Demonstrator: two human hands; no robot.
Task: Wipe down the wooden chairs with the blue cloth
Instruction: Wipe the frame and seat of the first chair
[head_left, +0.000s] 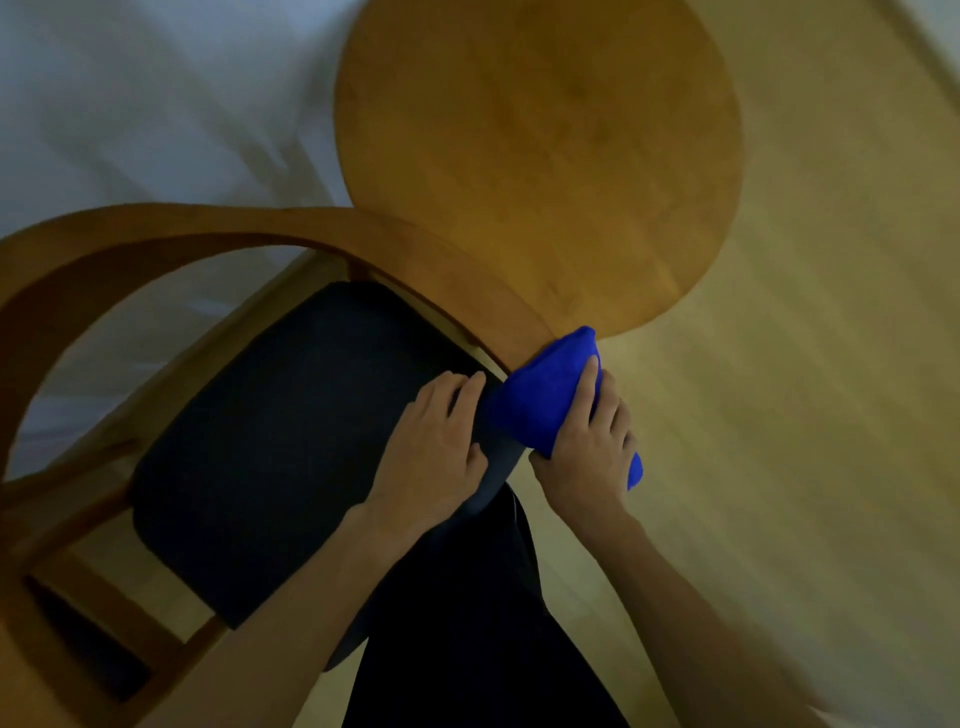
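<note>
One blue cloth (545, 400) bunched in right hand's (587, 457) grip against chair arm (457, 270).

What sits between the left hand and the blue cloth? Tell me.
In the head view, only the dark seat cushion's edge separates the left hand from the blue cloth.

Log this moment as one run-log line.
right hand: grips blue cloth at end of chair's curved wooden rail | left hand: rests on dark seat cushion | round table behind
</note>
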